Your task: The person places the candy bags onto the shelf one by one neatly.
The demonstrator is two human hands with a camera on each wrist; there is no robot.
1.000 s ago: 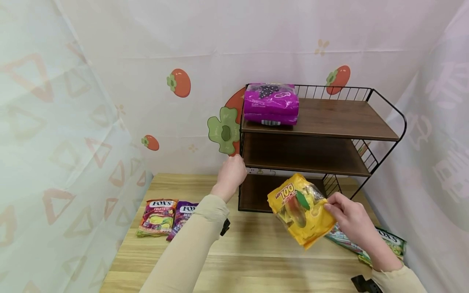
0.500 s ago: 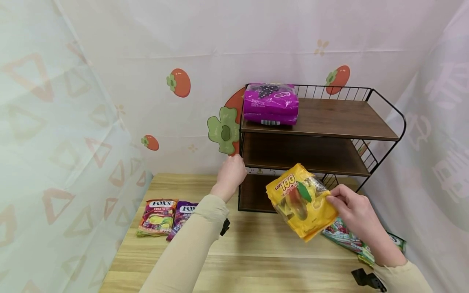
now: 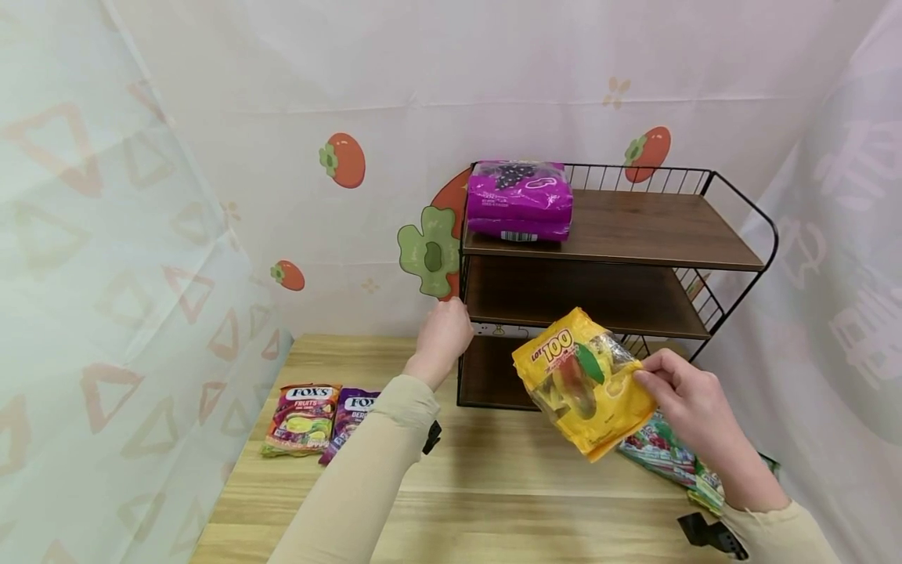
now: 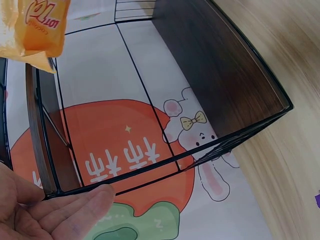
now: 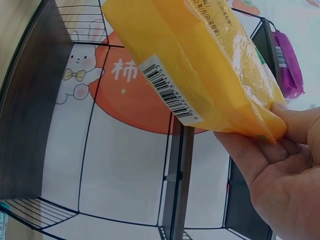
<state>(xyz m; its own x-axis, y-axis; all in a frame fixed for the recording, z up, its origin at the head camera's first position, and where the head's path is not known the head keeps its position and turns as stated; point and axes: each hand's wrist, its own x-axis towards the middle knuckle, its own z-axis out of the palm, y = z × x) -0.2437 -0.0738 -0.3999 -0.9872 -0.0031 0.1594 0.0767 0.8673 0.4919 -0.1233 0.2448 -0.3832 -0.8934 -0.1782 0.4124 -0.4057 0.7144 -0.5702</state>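
Observation:
My right hand point(image 3: 694, 407) pinches a yellow candy bag point(image 3: 588, 384) by its right side, thumb in front. Mango artwork and "LOT 100" face me, and the bag hangs tilted before the lower part of a three-tier shelf rack point(image 3: 634, 227). Its barcoded back point(image 5: 200, 85) shows in the right wrist view. At the rack's left side, my left hand point(image 3: 444, 337) grips the black wire frame near the middle shelf. The left wrist view has thumb and fingers point(image 4: 75, 215) on either side of that corner. A purple grape candy bag point(image 3: 520, 201) lies on the top shelf's left end.
On the table's left lie a red Fox's candy bag point(image 3: 301, 419) and a purple one point(image 3: 350, 419), partly behind my left sleeve. Several green bags point(image 3: 662, 450) lie at the right, partly covered by my right arm. Printed cloth point(image 3: 352, 63) surrounds the table point(image 3: 493, 509).
The yellow bag has risen a little and turned so that its lettering faces me more fully. My right hand has shifted slightly right. The left hand stays on the rack.

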